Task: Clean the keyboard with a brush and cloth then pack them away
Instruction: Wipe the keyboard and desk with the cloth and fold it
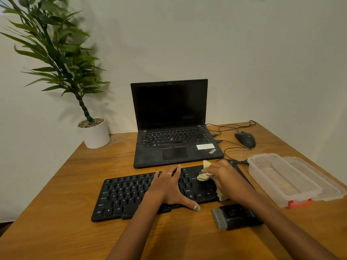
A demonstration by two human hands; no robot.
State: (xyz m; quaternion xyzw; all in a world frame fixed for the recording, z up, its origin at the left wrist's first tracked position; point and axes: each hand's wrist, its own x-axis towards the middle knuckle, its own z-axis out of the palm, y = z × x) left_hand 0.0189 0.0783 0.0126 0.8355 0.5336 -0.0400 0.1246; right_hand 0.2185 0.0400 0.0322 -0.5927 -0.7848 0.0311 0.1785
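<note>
The black keyboard point(150, 194) lies on the wooden desk point(65, 184) at centre frame, in front of the open laptop point(174, 128). The left hand point(169, 186) rests flat on its middle keys, fingers straight and spread, thumb over the near edge. The right hand point(225, 177) presses a pale yellow cloth point(205, 175) onto the keyboard's right end; its fingers appear curled round the cloth. The brush point(234, 216) lies just below, near the clear container point(281, 177) at right.
</note>
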